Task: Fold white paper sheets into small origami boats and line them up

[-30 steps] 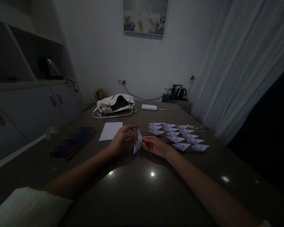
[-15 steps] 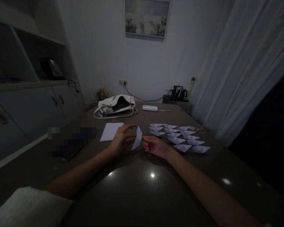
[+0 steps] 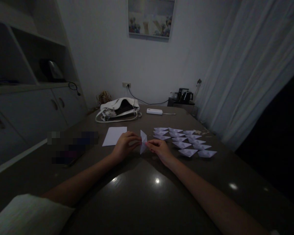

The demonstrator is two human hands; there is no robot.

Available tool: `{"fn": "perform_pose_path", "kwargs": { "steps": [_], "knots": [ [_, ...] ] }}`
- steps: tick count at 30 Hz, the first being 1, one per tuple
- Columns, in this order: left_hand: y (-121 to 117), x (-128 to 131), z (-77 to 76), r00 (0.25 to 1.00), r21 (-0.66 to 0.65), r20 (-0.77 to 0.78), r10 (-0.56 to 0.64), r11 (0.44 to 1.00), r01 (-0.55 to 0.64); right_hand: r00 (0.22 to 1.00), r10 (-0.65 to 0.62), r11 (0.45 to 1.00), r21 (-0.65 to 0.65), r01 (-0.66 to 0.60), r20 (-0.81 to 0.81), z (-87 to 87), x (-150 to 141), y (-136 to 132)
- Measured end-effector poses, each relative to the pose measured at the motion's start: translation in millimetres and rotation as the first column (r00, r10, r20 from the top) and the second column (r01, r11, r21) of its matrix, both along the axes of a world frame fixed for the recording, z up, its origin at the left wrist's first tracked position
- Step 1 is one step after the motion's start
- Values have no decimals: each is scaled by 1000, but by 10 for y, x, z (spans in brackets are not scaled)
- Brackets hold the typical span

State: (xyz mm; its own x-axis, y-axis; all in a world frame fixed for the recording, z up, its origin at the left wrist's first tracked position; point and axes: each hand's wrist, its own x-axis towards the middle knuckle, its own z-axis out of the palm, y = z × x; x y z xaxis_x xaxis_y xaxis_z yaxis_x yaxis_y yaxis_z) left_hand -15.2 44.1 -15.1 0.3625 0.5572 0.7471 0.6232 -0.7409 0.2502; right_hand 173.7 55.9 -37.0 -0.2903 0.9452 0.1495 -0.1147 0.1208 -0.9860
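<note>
A small white paper boat (image 3: 143, 142) is held on end above the brown table (image 3: 142, 202), its two points up and down. My left hand (image 3: 125, 144) pinches its left side between thumb and fingers. From the right, my right hand (image 3: 161, 149) grips the other side with thumb and forefinger. Several finished-looking paper boats (image 3: 188, 152) sit in rows to the right of my right hand. Behind my left hand lies a stack of white paper (image 3: 114, 135), its near right corner hidden by the fingers.
A white handbag (image 3: 120, 109) stands open at the back of the table, with a white power bank (image 3: 154, 111) and short cable to its right. A blurred-out dark object (image 3: 75, 148) lies at left. Small scraps (image 3: 201, 132) are beyond the boats.
The paper boat has turned more upright and its middle has spread. My left fingers have closed in on its side, and my right hand has shifted its pinch on it.
</note>
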Motion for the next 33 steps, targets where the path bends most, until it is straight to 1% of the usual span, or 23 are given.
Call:
{"fn": "perform_pose_path", "kwargs": {
  "steps": [6, 10, 14, 21, 26, 29, 33],
  "knots": [
    [-43, 4, 23, 999, -53, -34, 12, 998, -14, 1000, 14, 1000, 10, -14, 9, 48, 4, -32],
    [-48, 8, 15, 999, -75, -34, -7, 997, 4, 998, 31, 999, -38, -33, -49, 39, -6, -30],
    [-28, 1, -9, 999, -49, -26, -25, 998, 24, 995, 59, 994, -82, -65, -75, 51, -4, -30],
    [-11, -6, -36, 999, -40, -6, -46, 998, 45, 994, 58, 994, -89, -66, -89, 84, -7, -46],
    [-23, 1, -35, 997, -33, 9, -75, 997, 75, 992, 69, 985, -149, -85, -110, 66, 16, -10],
    [-27, 5, -27, 997, -36, -10, -73, 997, 72, 990, 81, 983, -156, -98, -116, 54, 23, 8],
    [-15, 1, -19, 995, -34, -80, -56, 998, 54, 987, 91, 979, -168, -114, -136, 64, 24, 3]
  ]
}}
